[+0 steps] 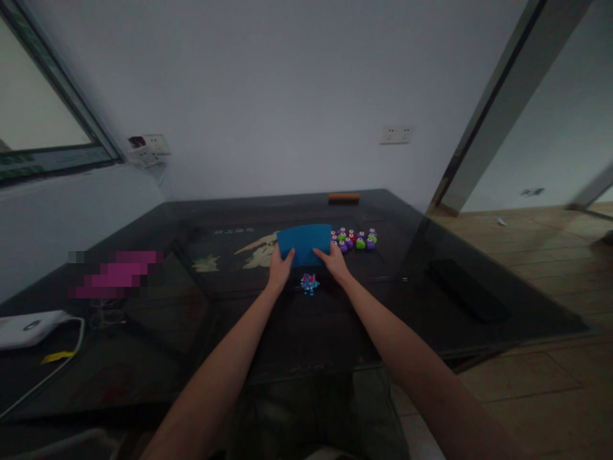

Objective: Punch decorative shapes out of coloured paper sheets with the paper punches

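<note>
Both hands hold a blue sheet (304,241), perhaps paper or thin foam, raised and tilted over the dark table. My left hand (280,265) grips its left lower edge with the thumb on the near face. On the right side, my right hand (334,260) pinches it the same way, thumb in front and fingers behind. Just below the sheet lies a small cluster of pink and blue pieces (309,283), too small to make out. Several purple, green and red one-eyed toy figures (360,243) stand to the right, close behind my right hand.
The dark glossy table (325,338) reaches the wall. At its back lies an orange-brown bar (343,198). A black flat object (467,291) rests at right. Toward the left are a blurred-out magenta item (117,275) and a white device (33,328) with a cable.
</note>
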### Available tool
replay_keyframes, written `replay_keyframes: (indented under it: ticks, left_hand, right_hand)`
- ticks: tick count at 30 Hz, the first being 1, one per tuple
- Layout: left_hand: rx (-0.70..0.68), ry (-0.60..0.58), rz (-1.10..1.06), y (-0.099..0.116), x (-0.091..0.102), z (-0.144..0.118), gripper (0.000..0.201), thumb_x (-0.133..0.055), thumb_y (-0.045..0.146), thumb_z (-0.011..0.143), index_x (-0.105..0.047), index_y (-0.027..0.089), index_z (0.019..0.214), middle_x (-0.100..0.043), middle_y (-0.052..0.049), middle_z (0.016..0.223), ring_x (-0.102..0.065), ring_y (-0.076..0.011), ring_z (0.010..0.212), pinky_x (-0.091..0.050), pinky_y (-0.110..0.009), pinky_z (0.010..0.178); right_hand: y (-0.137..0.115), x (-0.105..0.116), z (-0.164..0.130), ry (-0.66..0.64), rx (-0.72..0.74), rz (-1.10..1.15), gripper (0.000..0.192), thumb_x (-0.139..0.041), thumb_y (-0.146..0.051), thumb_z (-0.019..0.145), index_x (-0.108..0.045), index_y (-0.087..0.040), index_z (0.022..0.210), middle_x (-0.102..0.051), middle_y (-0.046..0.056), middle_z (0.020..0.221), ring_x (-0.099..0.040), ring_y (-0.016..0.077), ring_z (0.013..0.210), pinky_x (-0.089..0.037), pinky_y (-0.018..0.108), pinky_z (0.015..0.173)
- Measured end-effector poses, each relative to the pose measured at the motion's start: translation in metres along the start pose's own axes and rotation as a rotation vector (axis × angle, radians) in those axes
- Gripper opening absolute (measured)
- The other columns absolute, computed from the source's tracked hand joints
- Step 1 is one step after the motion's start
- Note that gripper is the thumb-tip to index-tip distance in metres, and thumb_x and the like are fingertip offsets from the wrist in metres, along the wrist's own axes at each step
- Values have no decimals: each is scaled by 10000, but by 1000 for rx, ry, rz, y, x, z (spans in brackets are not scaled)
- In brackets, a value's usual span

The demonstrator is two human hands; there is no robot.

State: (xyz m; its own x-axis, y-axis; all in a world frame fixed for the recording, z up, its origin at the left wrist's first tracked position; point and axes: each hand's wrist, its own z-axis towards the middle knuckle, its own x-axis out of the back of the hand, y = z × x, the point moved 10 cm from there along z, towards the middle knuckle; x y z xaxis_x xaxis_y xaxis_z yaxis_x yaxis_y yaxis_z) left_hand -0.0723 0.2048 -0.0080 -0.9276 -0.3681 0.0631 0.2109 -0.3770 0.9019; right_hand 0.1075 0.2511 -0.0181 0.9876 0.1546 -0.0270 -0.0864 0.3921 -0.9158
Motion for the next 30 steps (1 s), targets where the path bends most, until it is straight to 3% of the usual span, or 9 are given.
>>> replay_keyframes:
  ticks: [5, 10, 14, 19, 23, 30]
  left_hand:
    - [-14, -13, 100, 9, 2, 2, 285, -583, 299, 759, -580, 141, 996, -636, -108, 989, -601, -255, 899, -448, -427, 867]
    - [-27, -15, 175, 30, 7, 4, 316, -579, 265, 765, -562, 142, 1055, -636, -104, 1034, -593, -250, 932, -444, -407, 876]
    - [24, -61, 245, 32, 7, 7, 348, -592, 240, 750, -561, 108, 1071, -636, -127, 1044, -593, -257, 945, -446, -402, 872]
    - [142, -137, 164, 17, 2, 5, 360, -608, 216, 724, -577, 107, 1065, -638, -134, 1060, -602, -263, 948, -462, -404, 857]
    - [206, -192, 62, 8, -6, 0, 394, -621, 232, 716, -563, 127, 1090, -632, -124, 1092, -608, -247, 947, -468, -398, 853]
    - [225, -315, 41, 9, -21, -7, 406, -646, 258, 698, -568, 136, 1077, -632, -124, 1087, -604, -249, 952, -462, -414, 857]
  right_hand:
    - [-6, 4, 2, 40, -5, -71, 316, -650, -388, 664, -618, -165, 887, -669, 63, 881, -613, 216, 787, -493, 377, 754]
    - [-22, 7, 6, 56, -23, -160, 303, -661, -355, 652, -629, -156, 878, -676, 69, 873, -615, 214, 784, -491, 366, 758]
    - [-28, 3, 4, -46, -94, -155, 353, -681, -352, 643, -627, -137, 918, -676, 92, 914, -623, 209, 772, -500, 361, 734]
    - [-14, 1, 0, -186, -261, 21, 413, -726, -349, 604, -620, -151, 951, -680, 91, 921, -636, 205, 755, -518, 367, 704]
    - [-16, 23, 8, -96, -265, 48, 402, -717, -385, 609, -615, -153, 921, -676, 74, 897, -629, 182, 760, -506, 336, 722]
    - [-17, 49, 15, -1, -264, -15, 382, -706, -398, 615, -595, -147, 881, -659, 49, 789, -596, 149, 653, -478, 270, 591]
